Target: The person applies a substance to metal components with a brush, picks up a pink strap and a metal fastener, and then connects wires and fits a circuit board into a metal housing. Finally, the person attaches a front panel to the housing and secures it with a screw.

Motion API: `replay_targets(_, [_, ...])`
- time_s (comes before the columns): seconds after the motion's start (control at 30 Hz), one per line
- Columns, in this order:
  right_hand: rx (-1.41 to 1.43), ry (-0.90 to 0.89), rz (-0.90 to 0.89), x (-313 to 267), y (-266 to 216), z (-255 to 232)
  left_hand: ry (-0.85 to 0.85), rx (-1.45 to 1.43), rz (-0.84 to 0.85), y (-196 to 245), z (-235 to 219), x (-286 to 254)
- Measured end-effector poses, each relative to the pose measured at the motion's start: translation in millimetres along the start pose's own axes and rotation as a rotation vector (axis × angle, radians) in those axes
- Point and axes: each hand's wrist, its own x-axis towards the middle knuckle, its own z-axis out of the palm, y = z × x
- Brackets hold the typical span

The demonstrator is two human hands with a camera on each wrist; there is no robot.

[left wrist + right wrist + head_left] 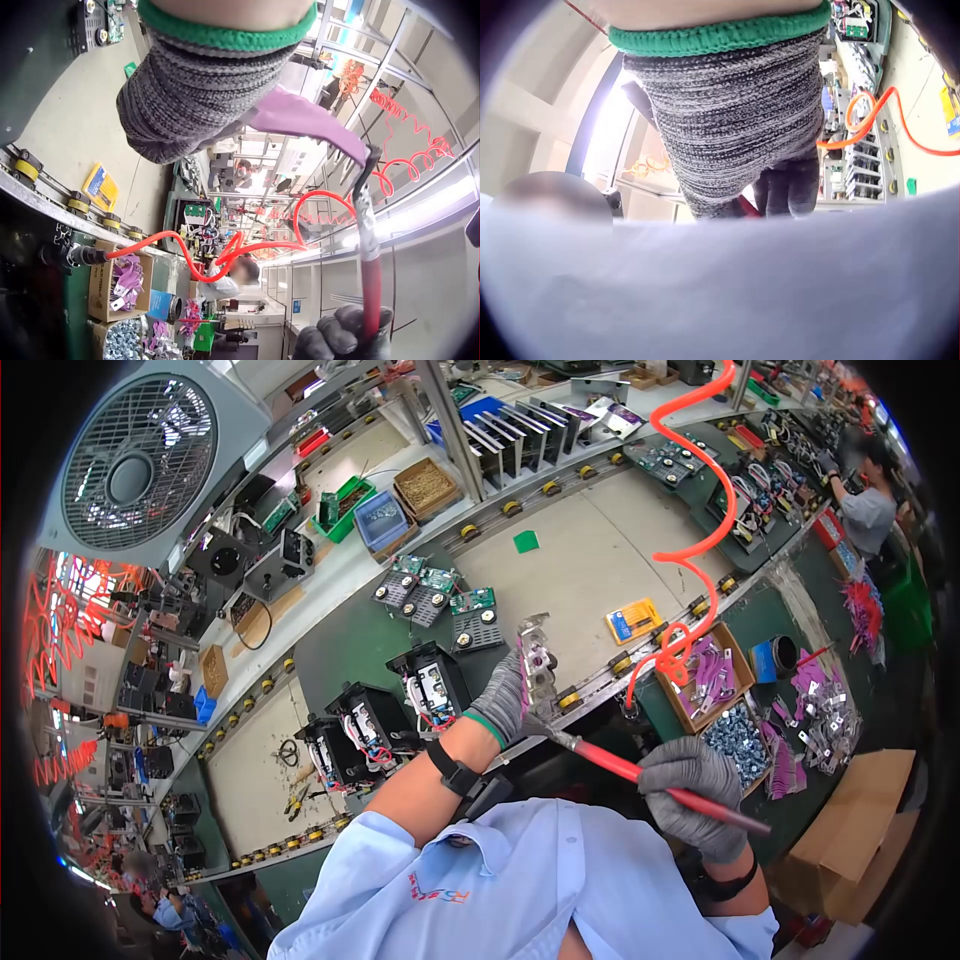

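Head view shows the gloved left hand [500,700] raised over the near bench edge, fingers curled around a metal bracket [537,660] with purple film. The right hand [695,795], fingers wrapped tight, grips a red-handled tool [640,772] whose tip touches the bracket's lower end.

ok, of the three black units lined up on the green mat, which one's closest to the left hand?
The rightmost black unit, the one with the white label facing up. It sits just beside the left hand holding the metal bracket; the other two lie farther left.
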Motion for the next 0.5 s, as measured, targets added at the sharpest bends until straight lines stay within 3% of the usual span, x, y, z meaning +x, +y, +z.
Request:
replay_targets(0.03, [0.084,0.032,0.066,-2.2,3.7,0.0,-0.047,-0.050,-0.039,-1.6,-2.3,4.6])
replay_targets(0.1, [0.024,0.013,0.015,-8.9,12.9,-10.7,-0.020,-0.028,-0.010,-0.4,2.5,3.0])
replay_targets(0.17, [0.062,0.058,0.019,-15.9,10.7,-12.6,-0.182,-0.085,-0.068,2.0,-9.3,10.3])
replay_targets(0.23, [0.083,0.053,-0.033,-16.4,7.0,-10.7,-0.199,0.022,-0.044,4.9,-7.1,13.1])
replay_targets(0.3, [0.036,0.075,-0.088,-19.1,2.4,3.7,-0.147,-0.090,-0.019,5.1,-2.9,22.1])
replay_targets(0.33, [0.091,0.011,-0.030,-21.8,2.0,6.9,-0.311,-0.120,-0.119,10.8,-5.9,19.8])
replay_targets(0.37, [-0.015,0.050,-0.058,-23.1,5.9,17.0,-0.308,-0.112,-0.117,10.8,-5.6,20.5])
replay_targets(0.43, [0.606,-0.093,0.858,-21.5,-3.8,14.4,-0.279,-0.123,-0.129,11.3,0.2,16.5])
replay_targets(0.5, [0.604,-0.176,0.781,-22.5,2.0,19.3,-0.329,-0.126,-0.185,13.7,0.3,10.2])
